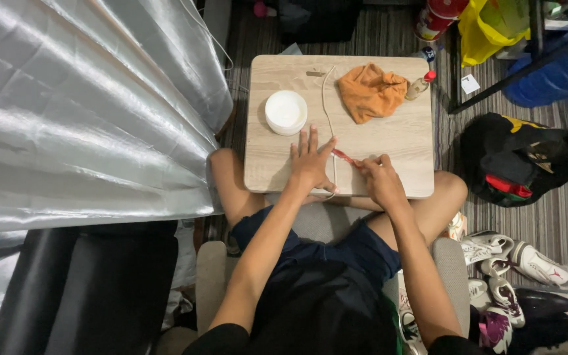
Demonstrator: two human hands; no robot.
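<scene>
A small wooden table [396,141] sits over my crossed legs. My left hand [310,161] lies flat on it with fingers spread, pressing down a thin cream cord [327,105] that runs from the table's far edge to the near edge. My right hand [381,177] is closed around a small red tool [345,156], whose tip points at the cord beside my left thumb. A round white lidded container [285,112] stands left of the cord. An orange cloth [371,92] lies crumpled at the far right, with a small red-capped bottle [419,85] next to it.
A shiny silver curtain [80,105] fills the left side. A black bag [517,161] lies on the striped carpet to the right, with several sneakers [514,263] nearer me. A yellow bag [491,26] and a blue water jug [553,75] stand at the far right.
</scene>
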